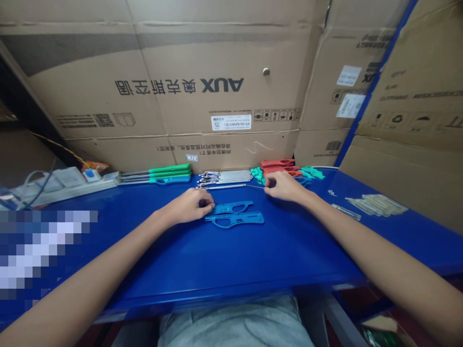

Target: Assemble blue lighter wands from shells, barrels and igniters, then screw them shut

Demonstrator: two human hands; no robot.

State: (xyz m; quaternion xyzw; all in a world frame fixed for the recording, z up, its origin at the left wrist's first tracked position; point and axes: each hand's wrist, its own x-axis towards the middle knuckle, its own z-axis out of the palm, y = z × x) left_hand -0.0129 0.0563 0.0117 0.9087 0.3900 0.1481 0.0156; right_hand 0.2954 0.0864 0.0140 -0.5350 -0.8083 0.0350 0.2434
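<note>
Across the upper half of the frame I see a printed cardboard wall (173, 58), its lettering upside down. Below it the blue bench (231, 260) spreads wide. A white power strip (106, 182) lies at the middle left, plugs in it, and just beside its right end I have a row of green and blue handles (170, 171) with metal shafts. Clear plastic pieces (383, 205) are piled at the middle right. Two blue handle halves (238, 220) lie at the centre, one just below the other; above them sits a bundle of metal tubes (235, 176). The left hand (191, 205) is by the upper half's left tip, finger and thumb narrow, though from this angle I can't tell whether they grip it. The right hand (280, 185) is right of centre. Behind it lie red handles (273, 165), with small teal pieces (256, 174) on either side. Slightest is a thin wire (255, 186), pinched in the right fingers and running left to the nearest tube.
</note>
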